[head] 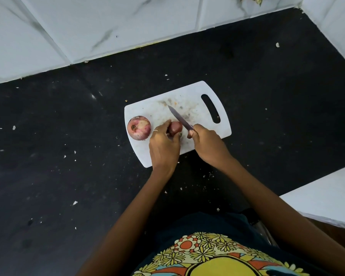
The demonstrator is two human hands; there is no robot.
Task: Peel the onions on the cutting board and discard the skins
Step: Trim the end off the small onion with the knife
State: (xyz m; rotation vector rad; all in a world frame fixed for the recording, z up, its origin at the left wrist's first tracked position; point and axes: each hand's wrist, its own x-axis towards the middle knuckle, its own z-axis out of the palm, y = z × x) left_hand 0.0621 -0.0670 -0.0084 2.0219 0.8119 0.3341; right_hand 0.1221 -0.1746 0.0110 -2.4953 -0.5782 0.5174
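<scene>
A white cutting board (199,100) with a handle slot lies on the black counter. On its left end sits a large red onion (139,128), partly stripped of skin. My left hand (163,144) is closed around a smaller red onion (176,126) in the middle of the board; most of it is hidden by my fingers. My right hand (208,145) grips the handle of a knife (179,117), whose blade lies against the right side of the small onion and points up and to the left.
The black counter (68,146) is strewn with small pale scraps of skin. White marbled tile walls (108,26) rise behind it and at the right. A white ledge (327,198) juts in at the lower right.
</scene>
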